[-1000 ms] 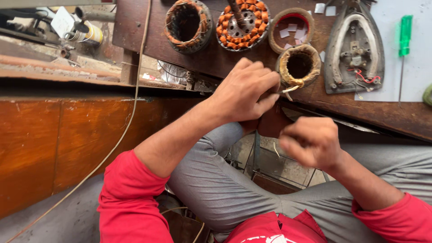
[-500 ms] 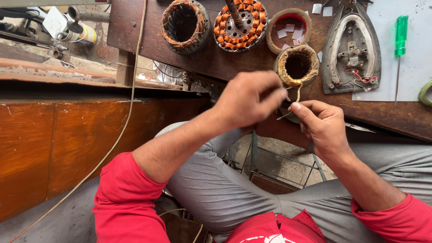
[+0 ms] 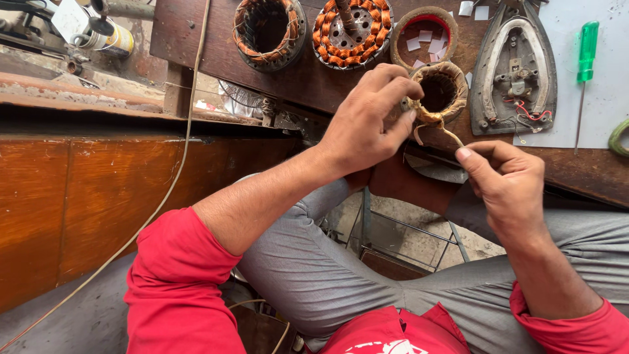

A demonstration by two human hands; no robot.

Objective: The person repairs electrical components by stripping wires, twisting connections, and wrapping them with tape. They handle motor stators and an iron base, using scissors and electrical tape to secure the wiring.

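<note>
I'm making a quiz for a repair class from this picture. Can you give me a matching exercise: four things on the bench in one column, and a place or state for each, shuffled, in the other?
Things
1. screwdriver
2. iron base
3. small wound coil
4. thin cord

Place or state
A. pinched at its rim by the left hand, its loose tie pulled by the right hand
B. green handle, lying on the grey sheet at the far right
C. hanging down over the left edge of the bench
D. opened up, red wires showing

Pairs: 1-B, 2-D, 3-A, 4-C
</note>
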